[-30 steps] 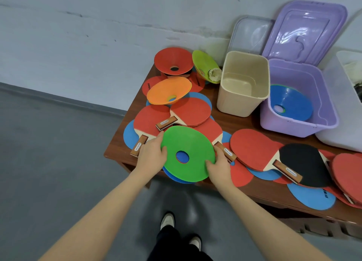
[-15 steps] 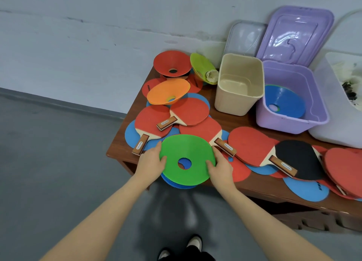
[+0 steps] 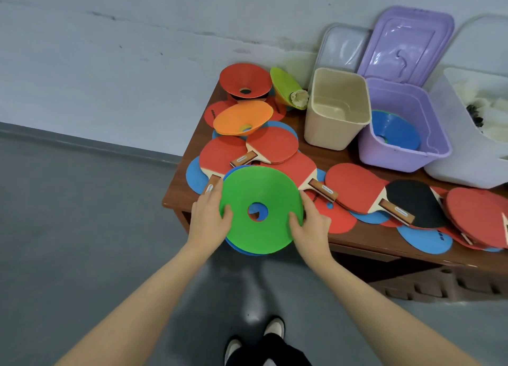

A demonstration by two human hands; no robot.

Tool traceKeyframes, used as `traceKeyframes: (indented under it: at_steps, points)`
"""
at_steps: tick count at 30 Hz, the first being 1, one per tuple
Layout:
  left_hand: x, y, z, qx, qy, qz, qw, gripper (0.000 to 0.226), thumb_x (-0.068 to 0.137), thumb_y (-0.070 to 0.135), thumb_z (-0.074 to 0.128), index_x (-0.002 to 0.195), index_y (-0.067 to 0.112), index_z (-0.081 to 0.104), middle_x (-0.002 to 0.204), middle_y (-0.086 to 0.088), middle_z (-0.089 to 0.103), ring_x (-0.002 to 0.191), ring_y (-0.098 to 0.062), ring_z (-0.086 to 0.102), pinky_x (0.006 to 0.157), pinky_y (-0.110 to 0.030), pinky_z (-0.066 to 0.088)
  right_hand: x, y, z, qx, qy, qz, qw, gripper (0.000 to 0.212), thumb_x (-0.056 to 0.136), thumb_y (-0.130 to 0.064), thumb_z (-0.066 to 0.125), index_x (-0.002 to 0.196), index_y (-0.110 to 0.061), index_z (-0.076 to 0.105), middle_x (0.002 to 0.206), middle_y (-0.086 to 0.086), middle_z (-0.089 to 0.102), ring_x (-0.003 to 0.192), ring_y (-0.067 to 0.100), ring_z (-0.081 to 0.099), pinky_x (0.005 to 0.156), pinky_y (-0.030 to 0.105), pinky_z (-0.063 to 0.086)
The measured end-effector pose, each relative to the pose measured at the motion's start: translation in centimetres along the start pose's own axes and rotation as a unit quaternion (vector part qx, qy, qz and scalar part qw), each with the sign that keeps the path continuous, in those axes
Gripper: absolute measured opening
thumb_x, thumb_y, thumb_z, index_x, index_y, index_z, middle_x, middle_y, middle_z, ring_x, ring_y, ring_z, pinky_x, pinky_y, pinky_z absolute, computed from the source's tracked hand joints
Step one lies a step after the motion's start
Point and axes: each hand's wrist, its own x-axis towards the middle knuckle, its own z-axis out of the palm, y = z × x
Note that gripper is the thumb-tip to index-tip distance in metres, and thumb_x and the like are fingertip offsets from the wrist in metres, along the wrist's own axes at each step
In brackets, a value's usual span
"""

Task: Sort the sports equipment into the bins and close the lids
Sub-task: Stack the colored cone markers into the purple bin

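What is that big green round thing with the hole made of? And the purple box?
The green disc cone with the centre hole looks like soft, bendy plastic with a matte finish: it shows no shine and has a thin edge. The purple storage bin seems to be harder plastic, smooth and slightly see-through; its raised purple lid catches glossy reflections. Neither can be known for sure by sight.

A disc cone [image 3: 261, 200] lies between the fingers of the left hand [image 3: 209, 222] and right hand [image 3: 310, 228]. Paddles [image 3: 354, 187] spread right of the right fingers; bins [image 3: 336, 110] stand beyond them.
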Motion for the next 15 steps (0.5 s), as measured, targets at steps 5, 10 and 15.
traceKeyframes:
  at_steps: [5,10,15]
  points:
    - [2.2,1.4,-0.7,0.003,0.032,0.019,0.999,0.060,0.084,0.014,0.053,0.140,0.003,0.037,0.102,-0.018,0.059,0.093,-0.034,0.054,0.085,-0.045,0.042,1.6,-1.6,-1.4,-0.012,0.047,-0.045,0.998,0.052,0.085,-0.014,0.053,0.136,-0.014,0.045,0.085,-0.015,0.051,0.079,0.014,0.053,0.084,0.034,0.031]
    - [6.3,5.6,0.1,0.001,0.062,0.058,0.996,0.060,0.086,0.015,0.054,0.142,0.005,0.034,0.103,-0.016,0.057,0.095,-0.032,0.050,0.084,-0.042,0.037,5.5,-1.6,-5.0,-0.020,0.113,-0.068,0.991,0.053,0.087,-0.008,0.054,0.138,-0.020,0.042,0.085,-0.011,0.054,0.070,0.009,0.045,0.076,0.030,0.022]
    - [11.8,11.3,3.7,-0.016,0.069,0.095,0.993,0.063,0.084,0.029,0.043,0.142,0.004,0.034,0.119,-0.018,0.056,0.109,-0.034,0.050,0.091,-0.043,0.038,11.3,0.3,-10.4,-0.023,0.183,-0.086,0.979,0.054,0.081,-0.019,0.045,0.135,-0.022,0.046,0.096,-0.003,0.064,0.084,0.014,0.054,0.083,0.040,0.033]
